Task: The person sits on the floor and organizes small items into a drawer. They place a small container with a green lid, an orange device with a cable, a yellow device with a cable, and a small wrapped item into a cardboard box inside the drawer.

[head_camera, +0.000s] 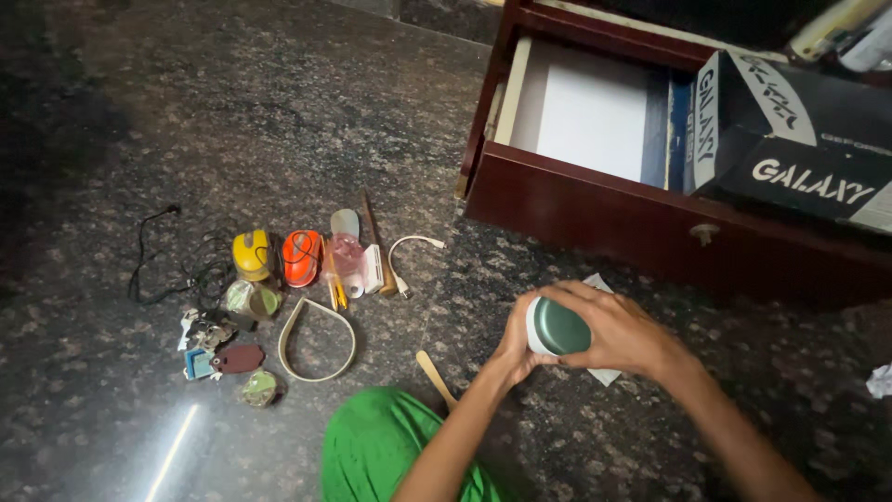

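on the speckled stone floor (279,112), well left of the open wooden drawer (650,223), a loose black cable (153,270) lies at the far edge of a spread of small items. next toward the drawer come a yellow computer mouse (252,254) and an orange one (301,257) side by side, with small tags and a brown oval fob (239,358) below them, then a curved beige band (318,339), a pink bottle-like thing (347,253) and a short white cable (409,256). a wooden stick (435,376) lies between this spread and the hands, beside a green-clad knee (372,446).

just in front of the drawer, both hands close around a small round green container with a pale rim (557,327): the left hand (514,349) cups its side, the right hand (618,330) wraps over the top. a bit of white paper (604,372) shows beneath them.

the drawer holds a white sheet or box (590,116) and a dark printed carton (799,139).

judging by the layout, many items already sit sorted on the floor, the container is in hand, and the drawer is not emptied.
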